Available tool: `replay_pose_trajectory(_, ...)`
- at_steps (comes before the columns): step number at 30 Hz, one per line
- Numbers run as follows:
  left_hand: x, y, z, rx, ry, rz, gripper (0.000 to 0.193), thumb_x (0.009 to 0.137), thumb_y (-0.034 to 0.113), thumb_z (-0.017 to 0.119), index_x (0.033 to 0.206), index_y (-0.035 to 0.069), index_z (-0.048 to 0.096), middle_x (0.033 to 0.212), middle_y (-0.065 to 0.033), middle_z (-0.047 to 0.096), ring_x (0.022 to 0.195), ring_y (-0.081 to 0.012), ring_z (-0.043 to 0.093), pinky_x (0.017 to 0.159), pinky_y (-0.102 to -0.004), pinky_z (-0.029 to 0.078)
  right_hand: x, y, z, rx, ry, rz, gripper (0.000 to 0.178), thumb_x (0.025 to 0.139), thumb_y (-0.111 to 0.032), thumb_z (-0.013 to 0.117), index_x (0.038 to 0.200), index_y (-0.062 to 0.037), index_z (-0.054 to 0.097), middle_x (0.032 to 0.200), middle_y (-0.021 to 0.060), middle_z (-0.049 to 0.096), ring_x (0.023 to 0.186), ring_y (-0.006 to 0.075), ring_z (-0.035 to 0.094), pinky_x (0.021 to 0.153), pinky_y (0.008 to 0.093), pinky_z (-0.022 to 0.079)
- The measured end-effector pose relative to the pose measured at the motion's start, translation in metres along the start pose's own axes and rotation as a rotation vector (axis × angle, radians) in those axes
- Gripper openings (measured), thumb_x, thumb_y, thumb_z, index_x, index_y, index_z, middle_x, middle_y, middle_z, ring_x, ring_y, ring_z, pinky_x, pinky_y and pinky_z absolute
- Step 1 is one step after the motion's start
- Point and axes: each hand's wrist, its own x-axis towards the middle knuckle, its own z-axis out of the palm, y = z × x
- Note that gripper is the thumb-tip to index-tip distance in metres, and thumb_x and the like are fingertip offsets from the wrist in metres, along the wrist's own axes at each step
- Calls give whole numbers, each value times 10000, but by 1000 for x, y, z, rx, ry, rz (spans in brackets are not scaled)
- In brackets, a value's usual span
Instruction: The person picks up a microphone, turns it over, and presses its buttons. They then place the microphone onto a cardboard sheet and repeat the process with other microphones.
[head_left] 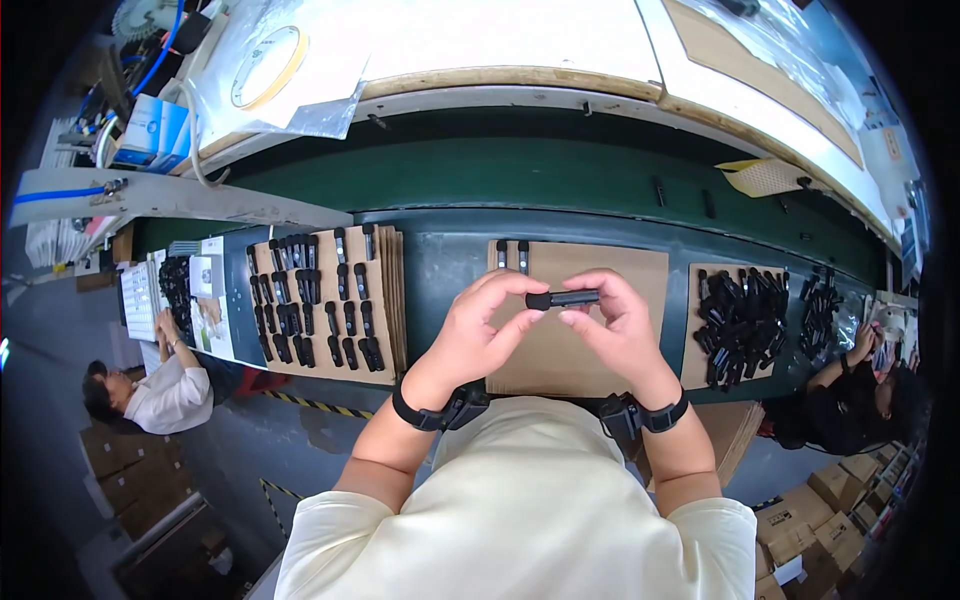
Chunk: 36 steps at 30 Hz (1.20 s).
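Between my two hands is a small black microphone [572,299], held level, with a rounded foam-like head at its left end. My left hand [487,325] pinches that head between thumb and fingertips. The opposite end is gripped by the thumb and fingers of my right hand [618,325]. Below them lies a brown cardboard sheet [590,365] on the dark green table. Two similar microphones, a left one [503,256] and a right one [524,257], lie side by side at its far left corner.
To the left, stacked cardboard [397,330] carries rows of microphones. A heap of black pieces [740,325] covers another sheet at right. A white shelf [500,45] with a tape roll [268,68] runs along the back. One person [165,390] works at far left, another [850,400] at far right.
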Motion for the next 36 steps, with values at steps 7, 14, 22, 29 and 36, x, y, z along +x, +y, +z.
replay_pose_trajectory(7, -20, 36, 4, -50, -3, -36, 265, 786, 37, 718, 1035, 13, 632, 968, -111, 677, 870, -224, 652, 796, -333, 508, -27, -22, 0, -259, -6, -332, 308, 760, 54, 705, 1046, -19, 616, 923, 85, 632, 833, 178, 577, 739, 300, 458)
replay_pose_trajectory(14, -25, 59, 6, -52, -19, 36, 256, 771, -21, 694, 1019, -16, 627, 979, -116, 659, 894, -213, 622, 801, -309, 482, -41, -48, 9, -398, 41, -462, 351, 710, 52, 717, 1043, -9, 622, 871, 122, 634, 761, 247, 584, 700, 325, 460)
replay_pose_trajectory(22, -31, 67, 8, -37, 10, 132, 277, 742, -62, 687, 1009, -16, 633, 948, -124, 647, 877, -217, 617, 799, -303, 477, -50, -55, 11, -452, 52, -578, 348, 703, 73, 683, 1038, 4, 622, 875, 120, 639, 758, 248, 591, 700, 334, 467)
replay_pose_trajectory(29, -36, 61, 15, -192, 52, 0, 289, 798, -27, 697, 1072, -26, 604, 1024, -90, 627, 901, -181, 608, 806, -293, 483, -49, -55, 13, -499, 81, -639, 349, 692, 73, 693, 1024, -8, 621, 863, 117, 633, 745, 260, 595, 685, 331, 470)
replay_pose_trajectory(36, -27, 29, 24, -1002, -67, -373, 218, 870, 67, 677, 1067, 12, 600, 1007, -102, 662, 937, -195, 652, 870, -324, 522, -42, -39, 17, -696, 138, -714, 362, 701, 34, 715, 1044, -17, 613, 892, 115, 626, 773, 257, 598, 697, 332, 468)
